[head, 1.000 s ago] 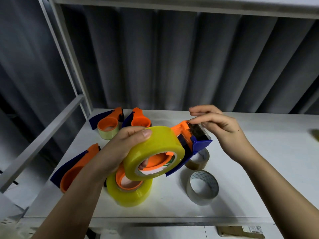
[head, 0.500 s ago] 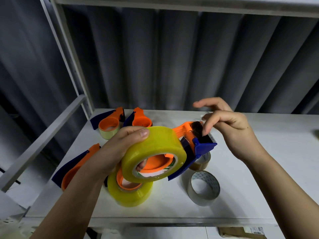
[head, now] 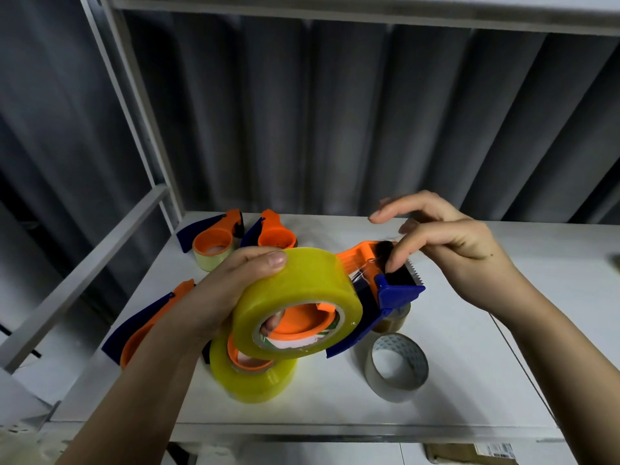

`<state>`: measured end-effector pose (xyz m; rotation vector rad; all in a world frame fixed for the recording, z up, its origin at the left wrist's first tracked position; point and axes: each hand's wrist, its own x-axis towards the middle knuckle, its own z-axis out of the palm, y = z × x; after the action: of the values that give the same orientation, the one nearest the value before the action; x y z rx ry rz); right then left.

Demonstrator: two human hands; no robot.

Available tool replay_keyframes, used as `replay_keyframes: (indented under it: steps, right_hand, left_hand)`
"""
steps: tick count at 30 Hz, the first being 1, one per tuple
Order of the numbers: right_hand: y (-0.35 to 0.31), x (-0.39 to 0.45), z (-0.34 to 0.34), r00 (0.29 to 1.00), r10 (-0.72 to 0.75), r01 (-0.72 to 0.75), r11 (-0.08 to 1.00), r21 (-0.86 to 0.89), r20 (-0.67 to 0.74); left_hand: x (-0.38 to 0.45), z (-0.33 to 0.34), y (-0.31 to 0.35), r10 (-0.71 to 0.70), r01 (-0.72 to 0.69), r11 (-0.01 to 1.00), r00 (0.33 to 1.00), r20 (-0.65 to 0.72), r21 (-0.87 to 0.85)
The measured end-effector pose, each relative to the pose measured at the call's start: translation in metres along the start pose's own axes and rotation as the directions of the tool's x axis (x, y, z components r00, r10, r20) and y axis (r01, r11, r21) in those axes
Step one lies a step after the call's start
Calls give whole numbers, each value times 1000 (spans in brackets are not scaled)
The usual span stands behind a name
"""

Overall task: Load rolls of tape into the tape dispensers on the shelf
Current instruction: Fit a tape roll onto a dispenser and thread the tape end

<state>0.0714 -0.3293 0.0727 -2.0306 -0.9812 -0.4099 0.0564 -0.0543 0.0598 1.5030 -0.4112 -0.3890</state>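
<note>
Head view: tape end being threaded at the dispenser's mouth, above the white shelf (head: 469,380).

Left hand (head: 214,297) grips the yellow translucent tape roll (head: 298,297), seated on the orange-and-blue hand-held dispenser (head: 385,283). Right hand (head: 446,243) is loosely curled, one fingertip pressing the clear strip by the black roller; nothing grasped. Risks, as I judge: strip sticking to the finger or folding on itself; knuckles catching the serrated blade (head: 414,273).

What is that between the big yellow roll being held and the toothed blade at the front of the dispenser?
In the head view, a clear tape strip runs from the yellow roll toward the blade, under the right hand fingertip.
</note>
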Motion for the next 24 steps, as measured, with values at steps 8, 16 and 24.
replay_keyframes:
  steps: [8,16,24]
  right_hand:
    - [-8,8,-9,984,-127,160,940,-301,127]
    - [-8,9,-11,985,-131,157,945,-287,109]
    - [0,-10,16,972,199,-143,924,356,-125]
  left_hand:
    - [-2,1,5,-18,18,1000,999,-27,11]
    - [-2,4,6,1,-5,1000,983,-186,-25]
    - [-1,0,-5,-16,10,998,995,-102,-65]
